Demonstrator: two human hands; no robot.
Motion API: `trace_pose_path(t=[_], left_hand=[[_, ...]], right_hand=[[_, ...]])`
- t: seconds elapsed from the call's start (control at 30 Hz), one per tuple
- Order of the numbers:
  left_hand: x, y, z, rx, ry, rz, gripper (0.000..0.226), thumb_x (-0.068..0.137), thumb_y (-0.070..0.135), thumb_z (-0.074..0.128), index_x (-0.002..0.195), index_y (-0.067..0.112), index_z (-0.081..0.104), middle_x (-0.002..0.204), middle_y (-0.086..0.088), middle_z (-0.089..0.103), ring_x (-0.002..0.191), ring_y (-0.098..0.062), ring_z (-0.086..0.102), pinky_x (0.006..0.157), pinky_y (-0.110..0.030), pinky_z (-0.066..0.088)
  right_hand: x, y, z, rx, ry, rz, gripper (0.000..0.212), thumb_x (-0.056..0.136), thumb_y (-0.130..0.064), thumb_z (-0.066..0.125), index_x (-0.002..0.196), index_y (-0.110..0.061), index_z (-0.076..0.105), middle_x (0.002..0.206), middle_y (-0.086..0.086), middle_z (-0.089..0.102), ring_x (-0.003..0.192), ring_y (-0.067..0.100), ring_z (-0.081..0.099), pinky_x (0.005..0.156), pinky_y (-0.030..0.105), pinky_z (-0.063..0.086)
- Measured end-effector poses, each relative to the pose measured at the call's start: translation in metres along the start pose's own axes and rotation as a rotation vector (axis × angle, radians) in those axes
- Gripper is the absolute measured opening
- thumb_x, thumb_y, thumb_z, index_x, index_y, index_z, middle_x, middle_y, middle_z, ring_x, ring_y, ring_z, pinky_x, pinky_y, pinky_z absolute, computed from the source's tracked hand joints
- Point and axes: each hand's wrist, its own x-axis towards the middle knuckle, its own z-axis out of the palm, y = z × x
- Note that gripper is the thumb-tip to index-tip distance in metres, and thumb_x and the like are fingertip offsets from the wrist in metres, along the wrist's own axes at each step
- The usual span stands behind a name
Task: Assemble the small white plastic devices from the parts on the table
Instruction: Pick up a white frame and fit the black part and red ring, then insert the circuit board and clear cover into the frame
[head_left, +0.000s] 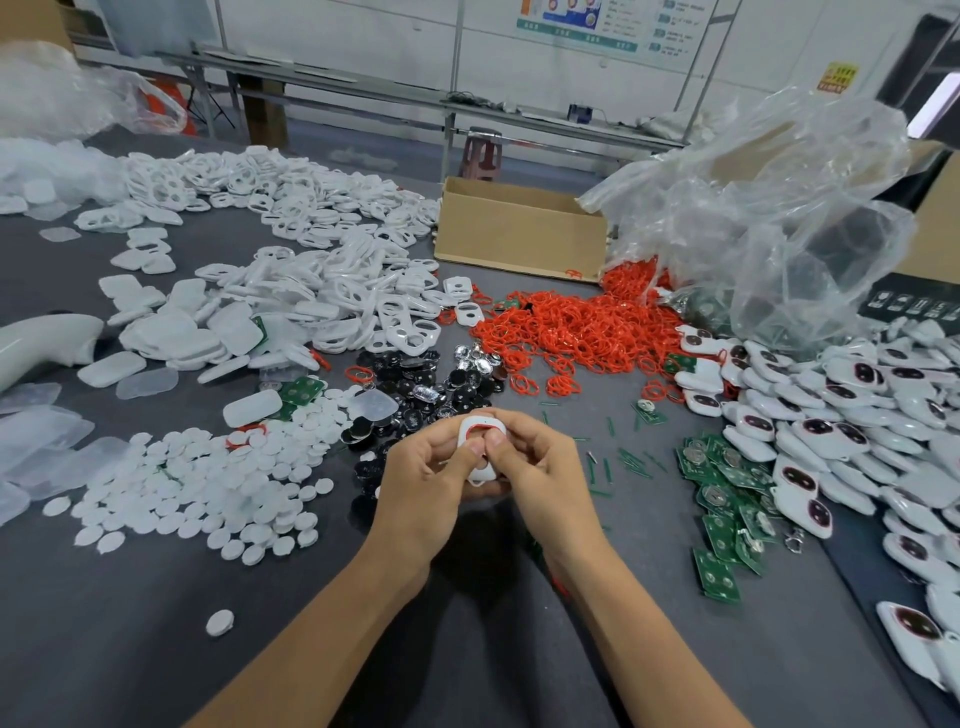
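Holding one white device (483, 423) between both hands, a person works over a dark table (467, 649) covered in heaps of parts. The left hand (431, 467) and right hand (543, 470) meet at the centre of the view, each with fingers curled round the device from its own side. Both thumbs lie on its upward face, tips close together.

The device's long axis runs away from the person, with the rounded end farthest and the narrow end nearest, tucked between the palms. A red ring (470, 430) shows at the far end, just beyond the thumb tips, apparently being seated in the shell. Neither hand is nearer, as the device sits squarely between them, so pressing it home looks like a job for both thumbs.

White discs (208, 493) lie to the left, green circuit boards (727, 499) to the right, and loose red rings (571, 332) farther ahead.
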Motion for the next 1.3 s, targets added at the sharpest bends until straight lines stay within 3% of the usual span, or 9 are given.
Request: trace_pose_path(t=[0.07,0.17,0.37,0.53,0.73,1.0,1.1,1.2,1.3], left_hand=[[0.0,0.001,-0.001,-0.022,0.005,-0.026,0.02,0.096,0.006,0.054,0.108,0.008,0.071,0.096,-0.016,0.074,0.092,-0.03,0.071,0.072,-0.032,0.06],[0.002,0.003,-0.001,-0.051,0.075,-0.028,0.018,0.095,0.007,0.056,0.102,0.007,0.073,0.092,-0.017,0.074,0.088,-0.032,0.07,0.07,-0.032,0.061],[0.011,0.016,-0.022,-0.094,0.344,0.125,0.017,0.098,0.009,0.053,0.092,0.007,0.069,0.073,0.003,0.07,0.078,-0.019,0.073,0.066,-0.028,0.061],[0.011,0.018,-0.022,-0.092,0.359,0.091,0.022,0.099,0.012,0.051,0.087,0.008,0.069,0.094,-0.017,0.068,0.082,-0.02,0.07,0.059,-0.023,0.057],[0.01,0.018,-0.02,-0.03,0.308,0.087,0.02,0.099,0.009,0.051,0.093,0.008,0.069,0.085,-0.005,0.072,0.084,-0.024,0.07,0.059,-0.024,0.058],[0.008,0.016,-0.014,-0.016,0.223,0.055,0.019,0.097,0.006,0.053,0.09,0.011,0.07,0.083,-0.005,0.074,0.086,-0.025,0.072,0.056,-0.023,0.057],[0.007,0.014,-0.014,-0.022,0.165,0.021,0.017,0.097,0.008,0.055,0.092,0.008,0.071,0.084,-0.01,0.074,0.084,-0.023,0.072,0.058,-0.024,0.057],[0.006,0.012,-0.013,-0.03,0.1,-0.015,0.017,0.097,0.011,0.055,0.094,0.007,0.071,0.083,-0.004,0.075,0.083,-0.022,0.073,0.059,-0.023,0.057],[0.005,0.011,-0.01,-0.025,0.035,-0.037,0.018,0.096,0.011,0.056,0.091,0.014,0.073,0.085,-0.008,0.075,0.08,-0.024,0.074,0.059,-0.024,0.057]], right_hand=[[0.0,0.0,0.0,0.014,-0.017,-0.006,0.019,0.095,-0.004,0.053,0.105,-0.009,0.069,0.089,0.001,0.072,0.078,0.002,0.064,0.071,0.016,0.05],[-0.001,-0.001,-0.001,0.004,-0.007,-0.023,0.022,0.099,-0.011,0.049,0.104,-0.009,0.069,0.087,-0.003,0.072,0.078,0.001,0.064,0.071,0.014,0.048],[0.007,0.009,-0.007,-0.617,0.142,-0.249,0.032,0.089,0.0,0.056,0.118,-0.012,0.064,0.113,0.0,0.068,0.104,0.014,0.061,0.094,0.022,0.043],[0.042,0.012,-0.006,-0.878,-0.023,-0.243,0.042,0.092,-0.002,0.05,0.134,-0.01,0.052,0.131,0.008,0.058,0.124,0.024,0.047,0.1,0.018,0.027],[0.076,0.009,0.014,-1.081,-0.069,-0.191,0.025,0.095,-0.012,0.052,0.114,-0.009,0.067,0.105,0.014,0.06,0.104,0.033,0.048,0.083,0.039,0.041],[0.083,0.0,0.006,-0.897,0.012,-0.011,0.015,0.077,-0.01,0.072,0.086,-0.011,0.061,0.088,0.008,0.066,0.087,0.026,0.057,0.074,0.036,0.045],[0.07,-0.008,-0.002,-0.821,0.146,-0.014,0.014,0.077,-0.011,0.073,0.08,-0.016,0.061,0.073,-0.003,0.061,0.075,0.02,0.057,0.068,0.031,0.042],[0.043,-0.013,-0.009,-0.636,0.24,-0.033,0.018,0.078,-0.014,0.074,0.081,-0.021,0.058,0.069,-0.011,0.059,0.066,0.018,0.059,0.069,0.033,0.046],[0.016,-0.012,-0.014,-0.421,0.179,-0.008,0.021,0.078,-0.003,0.074,0.087,-0.018,0.062,0.074,-0.003,0.064,0.065,0.02,0.062,0.063,0.032,0.051]])
